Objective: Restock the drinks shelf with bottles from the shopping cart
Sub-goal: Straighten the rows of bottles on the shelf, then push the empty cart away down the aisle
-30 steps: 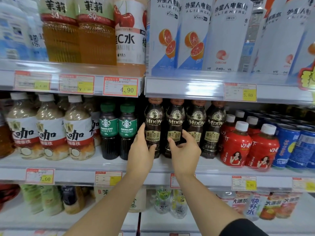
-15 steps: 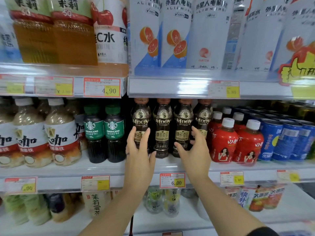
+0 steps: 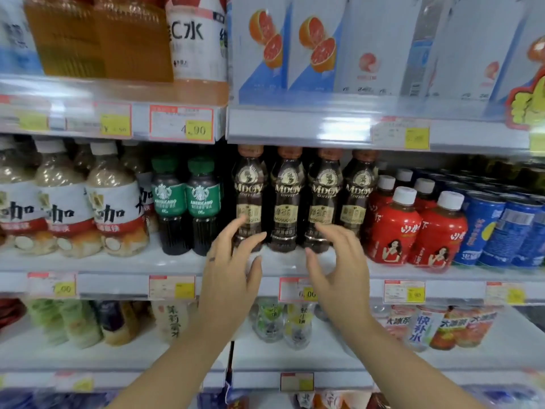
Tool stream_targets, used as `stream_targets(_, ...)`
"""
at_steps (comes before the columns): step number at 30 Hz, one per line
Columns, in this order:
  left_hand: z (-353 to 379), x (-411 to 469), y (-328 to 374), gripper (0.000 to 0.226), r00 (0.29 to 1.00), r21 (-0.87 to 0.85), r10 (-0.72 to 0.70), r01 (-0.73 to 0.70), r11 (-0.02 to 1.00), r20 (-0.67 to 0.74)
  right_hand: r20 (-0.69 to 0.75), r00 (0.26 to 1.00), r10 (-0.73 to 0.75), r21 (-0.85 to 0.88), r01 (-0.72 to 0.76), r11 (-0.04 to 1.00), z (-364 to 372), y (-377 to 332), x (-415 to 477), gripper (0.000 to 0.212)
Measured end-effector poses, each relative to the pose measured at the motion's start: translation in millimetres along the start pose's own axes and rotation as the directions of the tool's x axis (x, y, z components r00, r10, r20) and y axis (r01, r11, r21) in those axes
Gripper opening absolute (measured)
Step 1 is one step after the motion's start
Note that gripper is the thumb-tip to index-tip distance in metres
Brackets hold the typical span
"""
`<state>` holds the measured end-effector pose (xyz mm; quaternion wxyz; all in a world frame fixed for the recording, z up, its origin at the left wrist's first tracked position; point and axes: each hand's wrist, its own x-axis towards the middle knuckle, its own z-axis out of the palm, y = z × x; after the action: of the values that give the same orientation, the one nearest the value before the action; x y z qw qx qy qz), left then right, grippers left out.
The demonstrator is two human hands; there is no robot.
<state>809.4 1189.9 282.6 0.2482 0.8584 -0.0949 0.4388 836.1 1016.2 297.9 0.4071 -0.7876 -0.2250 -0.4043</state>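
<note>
Head view: middle shelf (image 3: 124, 262) of a drinks rack, with four dark coffee bottles (image 3: 287, 202) upright in a row at its front edge, side by side, brown caps just under the shelf above. Gold "MDOY COFFEE" on each, and below it a tan label with Chinese characters, too blurred to read.

Left hand (image 3: 233, 261) raised before the leftmost of the four, fingers loose and spread, grasping nothing. Fingertips over the bottle's lower part; touching or just short of it, impossible to tell. Right hand (image 3: 339, 261) level with it, before the foot of the third bottle, fingers likewise slack and parted, thumb turned inward, nothing held.

Left of the coffee, two green-capped bottles (image 3: 185, 202) with the Starbucks emblem and "AMERICANO". Further left, milky bottles (image 3: 112, 202) with white caps and large black Chinese lettering on a white-and-red band. Right of the coffee, red bottles (image 3: 418, 228) with white caps and a picture of a woman, then blue cans (image 3: 483, 225).

On the shelf above, white bottles (image 3: 295, 45) printed with grapefruit halves, and a bottle marked "C水" (image 3: 191, 33) beside amber ones. Price tag "4.90" (image 3: 181, 124) under that bottle; a second tag "6.00" (image 3: 296, 290) on the middle shelf's rail, between the two wrists. On the shelf below, a bottle labelled "快补水" (image 3: 418, 329).
</note>
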Motion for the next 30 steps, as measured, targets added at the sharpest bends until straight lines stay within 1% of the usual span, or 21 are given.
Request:
stream_targets(2,-14.1,-25.8,-9.2,0.026,1.0,0.019,-0.004,0.005,1.0,-0.026,0.118,0.986,-0.12,0.068,0.113,0.991,6.7,-9.2,-21.5,0.027)
stream_targets(4,-28.0,-60.7,-20.1,0.025,0.997,0.024,-0.07,0.071,0.997,-0.043,0.228,0.955,-0.187,0.137,0.159,0.978,21.4,-15.7,-44.8,0.024)
stream_targets(6,-43.1,-102.4,-31.4,0.027,0.983,0.05,-0.18,0.181,0.982,-0.028,0.346,0.918,-0.194,0.204,0.129,0.971,39.2,-21.6,-69.8,0.021)
stream_targets(8,-59.0,-149.3,-41.4,0.025,0.938,0.101,-0.345,0.345,0.933,-0.014,0.491,0.852,-0.18,0.253,0.058,0.966,57.9,-26.5,-98.2,0.022)
stream_targets(10,-74.8,-198.8,-48.1,0.028,0.86,0.166,-0.509,0.506,0.847,-0.024,0.628,0.755,-0.186,0.268,0.014,0.963,77.4,-32.3,-129.0,0.024)
stream_targets(12,-90.0,-248.6,-50.5,0.032,0.734,0.249,-0.679,0.661,0.708,-0.019,0.74,0.642,-0.202,0.263,-0.001,0.965,97.7,-38.5,-160.7,0.021)
stream_targets(13,-97.3,-272.1,-49.9,0.033,0.668,0.285,-0.744,0.717,0.636,-0.02,0.791,0.577,-0.202,0.253,-0.008,0.968,107.9,-41.9,-176.6,0.021)
stream_targets(15,-110.9,-318.0,-47.9,0.033,0.555,0.348,-0.831,0.785,0.512,-0.03,0.881,0.422,-0.215,0.236,0.004,0.972,130.1,-48.6,-208.4,0.02)
stream_targets(16,-117.3,-339.4,-47.5,0.033,0.501,0.381,-0.864,0.807,0.452,-0.036,0.911,0.346,-0.227,0.238,0.009,0.971,141.9,-51.9,-224.6,0.021)
stream_targets(17,-123.5,-359.6,-47.2,0.033,0.451,0.412,-0.891,0.821,0.396,-0.042,0.927,0.288,-0.241,0.249,0.008,0.969,152.8,-56.1,-240.6,0.023)
stream_targets(20,-139.5,-407.1,-52.2,0.031,0.309,0.489,-0.949,0.839,0.238,-0.067,0.945,0.179,-0.273,0.275,0.014,0.961,184.3,-67.6,-285.7,0.027)
stream_targets(22,-148.3,-431.9,-61.3,0.033,0.247,0.536,-0.963,0.83,0.154,-0.106,0.949,0.106,-0.297,0.297,0.023,0.955,206.2,-76.5,-314.5,0.029)
stream_targets(24,-156.6,-453.6,-78.0,0.035,0.214,0.57,-0.967,0.816,0.097,-0.141,0.938,0.045,-0.343,0.34,0.053,0.939,231.8,-86.7,-341.6,0.031)
stream_targets(26,-161.9,-473.4,-101.2,0.038,0.202,0.585,-0.964,0.809,0.066,-0.17,0.929,0.012,-0.37,0.369,0.067,0.927,259.5,-98.2,-364.1,0.035)
stream_targets(27,-163.5,-483.5,-114.3,0.04,0.203,0.588,-0.962,0.807,0.06,-0.181,0.926,0.008,-0.378,0.376,0.073,0.924,274.0,-104.0,-374.1,0.038)
stream_targets(30,-166.1,-512.0,-151.9,0.047,0.215,0.587,-0.956,0.808,0.058,-0.201,0.907,0.04,-0.42,0.411,0.144,0.9,318.3,-118.8,-402.1,0.051)
